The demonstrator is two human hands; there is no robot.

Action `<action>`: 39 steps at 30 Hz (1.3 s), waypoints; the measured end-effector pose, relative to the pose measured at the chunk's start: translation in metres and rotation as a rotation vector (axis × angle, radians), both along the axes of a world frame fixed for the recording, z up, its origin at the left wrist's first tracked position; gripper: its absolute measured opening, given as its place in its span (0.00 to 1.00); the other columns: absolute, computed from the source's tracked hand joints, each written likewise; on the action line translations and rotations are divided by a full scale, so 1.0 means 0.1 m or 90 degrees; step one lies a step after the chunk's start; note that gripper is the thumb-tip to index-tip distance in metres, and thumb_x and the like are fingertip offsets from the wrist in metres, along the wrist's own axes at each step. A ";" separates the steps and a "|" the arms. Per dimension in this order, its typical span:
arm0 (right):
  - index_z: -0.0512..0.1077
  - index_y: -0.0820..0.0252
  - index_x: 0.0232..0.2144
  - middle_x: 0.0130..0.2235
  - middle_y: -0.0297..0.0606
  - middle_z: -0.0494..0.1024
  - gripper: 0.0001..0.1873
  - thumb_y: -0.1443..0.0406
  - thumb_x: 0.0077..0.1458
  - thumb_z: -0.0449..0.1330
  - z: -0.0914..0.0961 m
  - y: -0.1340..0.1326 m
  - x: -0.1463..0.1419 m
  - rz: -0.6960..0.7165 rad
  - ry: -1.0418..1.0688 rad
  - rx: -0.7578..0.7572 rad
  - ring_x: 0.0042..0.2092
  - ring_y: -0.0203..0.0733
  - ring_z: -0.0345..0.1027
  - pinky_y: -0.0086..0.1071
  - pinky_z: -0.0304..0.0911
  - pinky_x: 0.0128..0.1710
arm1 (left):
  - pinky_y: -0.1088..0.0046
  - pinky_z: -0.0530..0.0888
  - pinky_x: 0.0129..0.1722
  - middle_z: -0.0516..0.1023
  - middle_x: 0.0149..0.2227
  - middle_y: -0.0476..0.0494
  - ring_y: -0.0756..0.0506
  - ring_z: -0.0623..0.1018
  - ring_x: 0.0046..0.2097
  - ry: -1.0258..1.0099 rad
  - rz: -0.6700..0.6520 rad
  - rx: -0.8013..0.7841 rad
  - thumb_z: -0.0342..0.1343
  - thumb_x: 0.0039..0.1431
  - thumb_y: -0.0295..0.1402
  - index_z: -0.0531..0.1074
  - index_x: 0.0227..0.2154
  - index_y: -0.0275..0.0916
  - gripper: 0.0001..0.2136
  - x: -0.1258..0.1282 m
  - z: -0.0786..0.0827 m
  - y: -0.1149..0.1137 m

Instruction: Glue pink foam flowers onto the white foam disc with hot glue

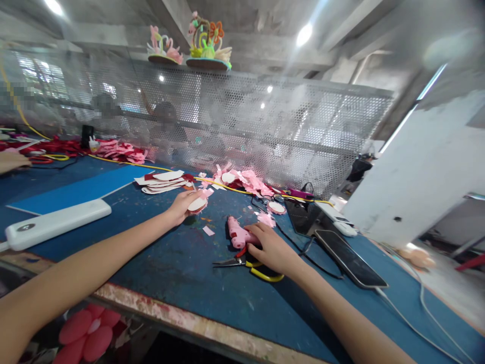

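My left hand (182,206) is closed on a round white disc (197,203) with a pink ruffled edge, held over the table. A pink strip sticks up beside its fingertips. My right hand (271,245) is wrapped round the handle of a pink hot glue gun (237,233), whose barrel points away from me. Right under that hand lies a pair of scissors (231,262) with red and yellow handles, blades pointing left. A small pink paper scrap (208,230) lies between my hands. Behind the right hand is a pink frilled piece (266,218).
White cut-outs (164,183) are stacked on the left by a blue board (83,184) and a white power strip (58,224). Pink pieces (250,180) pile against the perforated metal screen (235,121). A phone (348,258) and cables lie right. Another person's hand (14,163) is far left.
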State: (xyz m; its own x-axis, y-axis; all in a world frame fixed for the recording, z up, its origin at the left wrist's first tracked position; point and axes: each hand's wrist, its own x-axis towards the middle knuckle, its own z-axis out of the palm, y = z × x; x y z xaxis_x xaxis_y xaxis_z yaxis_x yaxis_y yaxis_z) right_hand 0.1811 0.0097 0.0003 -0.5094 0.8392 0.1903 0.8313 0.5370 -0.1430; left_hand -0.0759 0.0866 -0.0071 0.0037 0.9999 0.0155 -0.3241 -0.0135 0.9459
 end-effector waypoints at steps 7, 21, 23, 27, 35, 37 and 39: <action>0.66 0.65 0.48 0.46 0.47 0.69 0.21 0.66 0.51 0.53 -0.01 0.01 0.01 0.002 -0.002 0.006 0.48 0.46 0.61 0.37 0.55 0.50 | 0.82 0.65 0.15 0.75 0.20 0.45 0.52 0.72 0.19 -0.009 -0.014 0.009 0.63 0.45 0.37 0.72 0.28 0.30 0.13 0.01 0.02 -0.02; 0.66 0.65 0.49 0.46 0.47 0.69 0.21 0.66 0.51 0.52 -0.02 0.01 0.01 0.004 -0.006 0.009 0.48 0.46 0.61 0.37 0.55 0.51 | 0.83 0.66 0.16 0.75 0.23 0.45 0.52 0.73 0.22 -0.010 -0.010 0.019 0.67 0.37 0.36 0.74 0.31 0.30 0.17 -0.02 -0.03 0.02; 0.66 0.65 0.49 0.46 0.47 0.69 0.21 0.66 0.51 0.52 -0.02 0.01 0.01 0.004 -0.005 0.008 0.48 0.47 0.61 0.38 0.55 0.51 | 0.83 0.66 0.15 0.75 0.22 0.44 0.52 0.73 0.21 -0.013 -0.005 0.016 0.66 0.39 0.35 0.74 0.30 0.30 0.15 -0.03 -0.04 0.03; 0.66 0.65 0.49 0.46 0.47 0.69 0.21 0.66 0.51 0.52 -0.02 0.01 0.02 0.002 -0.003 0.004 0.48 0.47 0.61 0.38 0.55 0.51 | 0.82 0.68 0.16 0.76 0.22 0.43 0.51 0.74 0.21 -0.020 0.009 0.007 0.62 0.45 0.37 0.73 0.28 0.30 0.13 -0.04 -0.06 0.07; 0.65 0.65 0.49 0.46 0.47 0.69 0.21 0.66 0.52 0.52 -0.02 0.02 0.02 0.009 -0.007 0.008 0.49 0.46 0.61 0.37 0.54 0.51 | 0.81 0.66 0.16 0.75 0.21 0.43 0.51 0.73 0.20 -0.010 0.004 0.007 0.64 0.43 0.38 0.73 0.28 0.30 0.15 -0.04 -0.07 0.07; 0.65 0.65 0.49 0.46 0.46 0.69 0.21 0.66 0.52 0.52 -0.02 0.01 0.02 0.012 -0.009 0.010 0.48 0.46 0.61 0.37 0.54 0.51 | 0.81 0.66 0.16 0.75 0.21 0.45 0.52 0.72 0.20 -0.002 -0.005 0.011 0.67 0.37 0.36 0.73 0.29 0.30 0.17 -0.03 -0.07 0.05; 0.65 0.65 0.48 0.46 0.46 0.69 0.20 0.65 0.52 0.52 -0.02 0.01 0.02 0.013 -0.010 0.014 0.48 0.46 0.61 0.37 0.54 0.50 | 0.81 0.67 0.18 0.75 0.22 0.46 0.52 0.73 0.21 0.004 -0.004 0.013 0.69 0.32 0.34 0.73 0.29 0.30 0.19 -0.03 -0.06 0.03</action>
State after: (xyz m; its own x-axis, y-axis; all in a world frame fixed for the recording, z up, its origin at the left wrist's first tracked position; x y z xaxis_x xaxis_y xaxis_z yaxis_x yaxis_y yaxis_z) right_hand 0.1830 0.0104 -0.0016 -0.5301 0.8241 0.1999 0.8218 0.5573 -0.1185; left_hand -0.0789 0.0895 -0.0134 0.0099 0.9993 0.0367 -0.3184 -0.0316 0.9474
